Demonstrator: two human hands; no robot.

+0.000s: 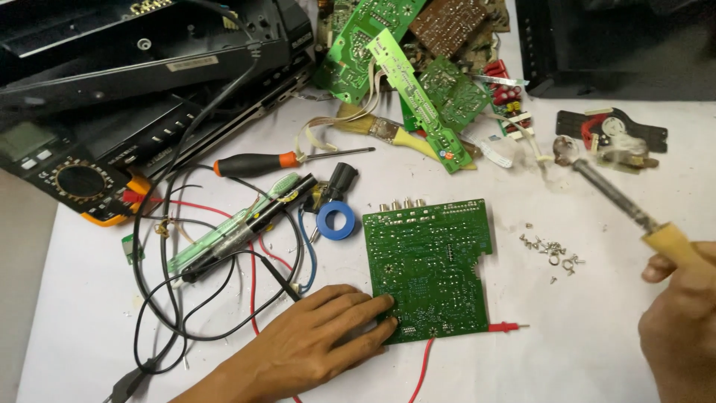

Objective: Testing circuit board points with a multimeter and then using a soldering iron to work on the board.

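Note:
My left hand [317,339] lies flat on the white table, its fingertips pressing the lower left corner of a green circuit board [429,265] that lies solder side up. In my right hand [682,321] I grip the yellow handle of a soldering iron [623,201]. Its metal shaft points up and left, and the tip hangs in the air with a wisp of smoke, well right of and above the board. A red probe tip [507,327] rests just past the board's lower right corner.
Several small screws [552,250] lie right of the board. A blue solder roll [335,221], an orange-handled screwdriver [261,163], a brush [388,130], tangled black and red wires [216,291], a multimeter [78,183], more green boards [418,82] and black device casings [134,67] crowd the far side.

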